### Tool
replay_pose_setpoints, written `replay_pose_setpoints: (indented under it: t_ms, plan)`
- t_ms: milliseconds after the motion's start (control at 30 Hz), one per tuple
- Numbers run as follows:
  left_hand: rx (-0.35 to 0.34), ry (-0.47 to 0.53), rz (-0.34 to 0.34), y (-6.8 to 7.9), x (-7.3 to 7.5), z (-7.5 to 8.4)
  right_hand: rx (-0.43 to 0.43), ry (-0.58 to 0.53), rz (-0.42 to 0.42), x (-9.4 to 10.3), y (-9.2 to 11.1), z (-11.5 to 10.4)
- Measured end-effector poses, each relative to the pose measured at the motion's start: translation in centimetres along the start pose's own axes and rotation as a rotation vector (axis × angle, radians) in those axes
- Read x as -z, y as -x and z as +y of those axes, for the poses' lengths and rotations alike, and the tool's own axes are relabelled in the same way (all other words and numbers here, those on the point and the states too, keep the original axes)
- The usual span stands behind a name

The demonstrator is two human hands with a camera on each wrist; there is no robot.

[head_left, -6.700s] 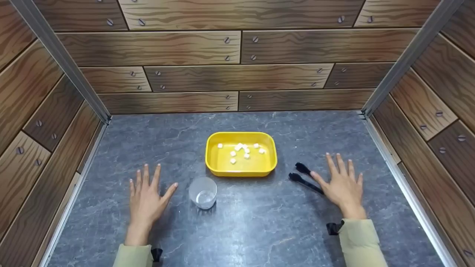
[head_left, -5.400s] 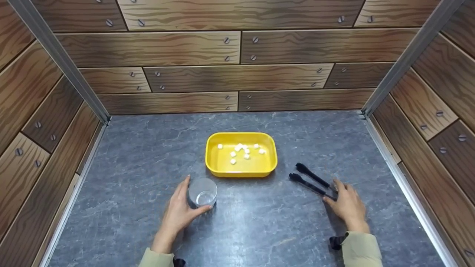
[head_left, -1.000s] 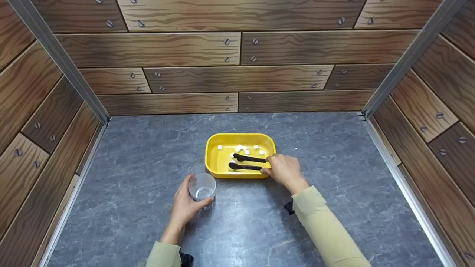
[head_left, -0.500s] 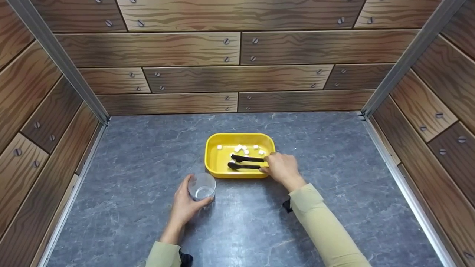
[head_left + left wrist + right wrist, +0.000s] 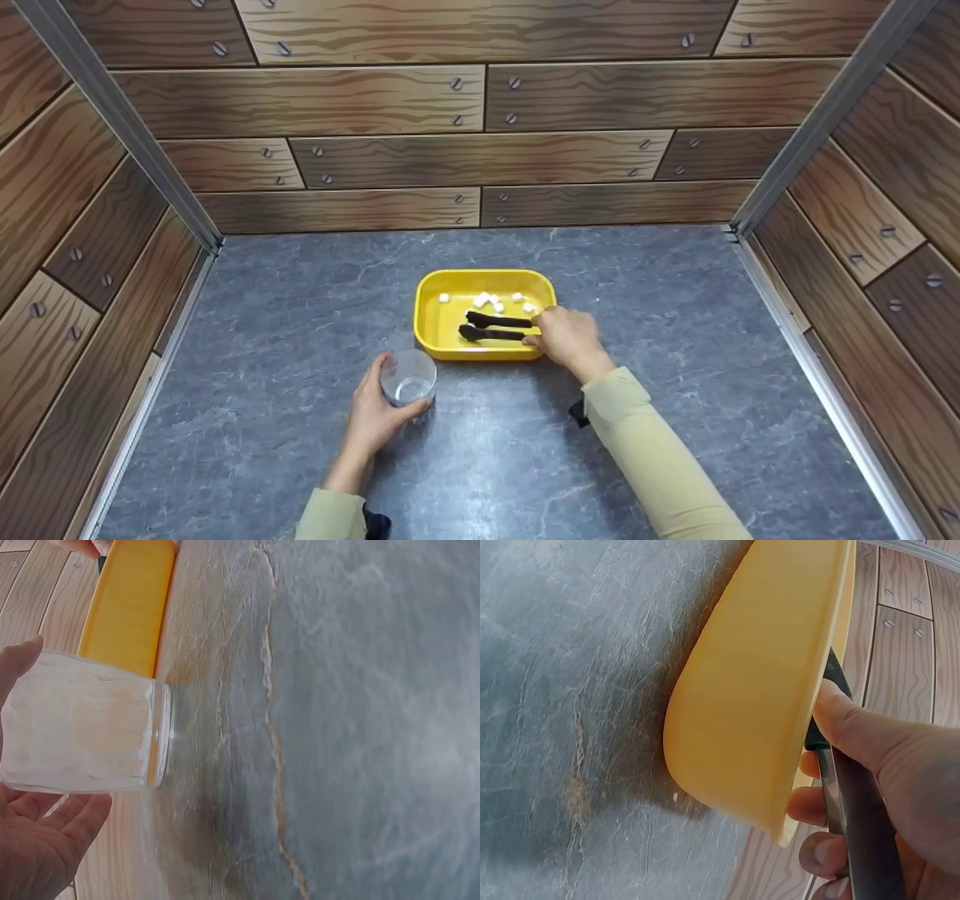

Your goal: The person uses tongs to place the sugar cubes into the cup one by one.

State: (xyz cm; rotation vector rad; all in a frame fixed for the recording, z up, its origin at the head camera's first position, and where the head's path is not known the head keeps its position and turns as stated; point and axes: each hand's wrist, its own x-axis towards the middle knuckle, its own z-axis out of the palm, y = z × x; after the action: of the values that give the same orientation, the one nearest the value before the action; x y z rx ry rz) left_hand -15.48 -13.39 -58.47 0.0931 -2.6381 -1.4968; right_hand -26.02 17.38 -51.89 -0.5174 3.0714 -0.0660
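In the head view my left hand [image 5: 373, 416] holds a clear plastic cup [image 5: 409, 379], with thumb and fingers on opposite sides. The left wrist view shows the cup [image 5: 90, 724] standing upright on the table and holding nothing visible. My right hand [image 5: 571, 341] grips black tongs [image 5: 501, 336] over the right rim of a yellow tray [image 5: 442, 334]. Their two arms are spread apart, tips low inside the tray. Several small white cubes [image 5: 481, 301] lie in it; the tongs partly cover those nearest. In the right wrist view the tray wall [image 5: 742, 682] hides the tips.
The grey marbled tabletop [image 5: 262, 315] stretches around the tray and cup. Wood-patterned walls stand at the back [image 5: 337, 97], left [image 5: 75, 217] and right [image 5: 877, 217], with metal strips [image 5: 810, 375] along their edges. The cup stands just front-left of the tray.
Earlier both hands lay spread on the table; since then the left took hold of the cup and the right brought the tongs over the tray. Lately the tongs shifted slightly left.
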Motion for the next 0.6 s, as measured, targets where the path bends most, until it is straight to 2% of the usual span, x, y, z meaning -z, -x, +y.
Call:
replay_pose_setpoints:
  t_ms: [600]
  plan:
    - [-0.01, 0.01, 0.002, 0.01, -0.15, -0.16, 0.009, -0.01, 0.034, -0.09, 0.36, 0.15]
